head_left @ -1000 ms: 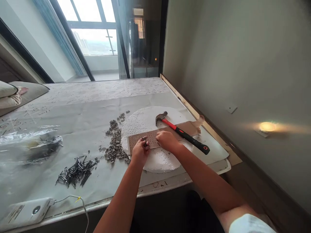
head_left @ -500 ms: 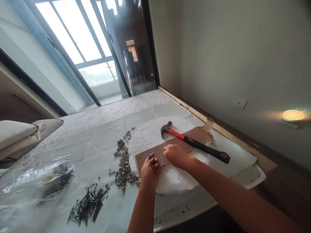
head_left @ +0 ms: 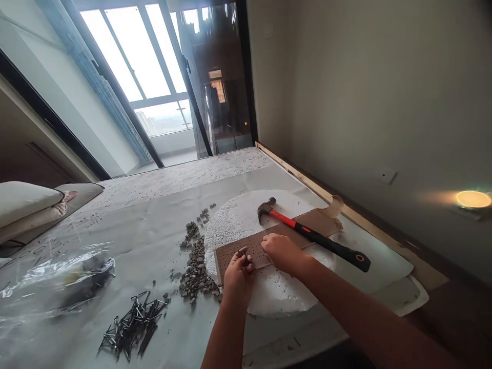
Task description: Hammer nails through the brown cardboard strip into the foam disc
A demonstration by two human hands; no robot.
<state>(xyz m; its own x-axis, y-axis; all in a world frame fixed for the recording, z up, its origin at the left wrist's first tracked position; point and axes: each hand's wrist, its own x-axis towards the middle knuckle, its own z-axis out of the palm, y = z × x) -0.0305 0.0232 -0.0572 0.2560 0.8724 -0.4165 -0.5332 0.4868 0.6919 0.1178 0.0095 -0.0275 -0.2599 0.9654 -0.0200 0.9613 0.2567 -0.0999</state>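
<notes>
My left hand (head_left: 237, 274) is half curled, palm up, over the near left end of a brown cardboard strip (head_left: 240, 246) dotted with rows of small holes. Its fingers hold small dark grey stones. My right hand (head_left: 282, 252) rests on the strip's middle, fingers pinched against the cardboard; whatever is between the fingertips is hidden. Under the strip lies a rounded white foam sheet (head_left: 238, 212). A claw hammer (head_left: 307, 231) with a red and black handle lies across the strip, just beyond my right hand.
Grey gravel (head_left: 195, 269) is spread along the foam's left edge. A heap of nails (head_left: 132, 323) sits nearer on the pale sheet (head_left: 165, 225). Clear plastic wrapping (head_left: 73, 279) with something dark inside lies at left. A wooden edge (head_left: 295, 174) and wall bound the right side.
The camera view has shifted slightly. Both hands stay over the cardboard strip in nearly the same pose, with the right fingers still pinched on it.
</notes>
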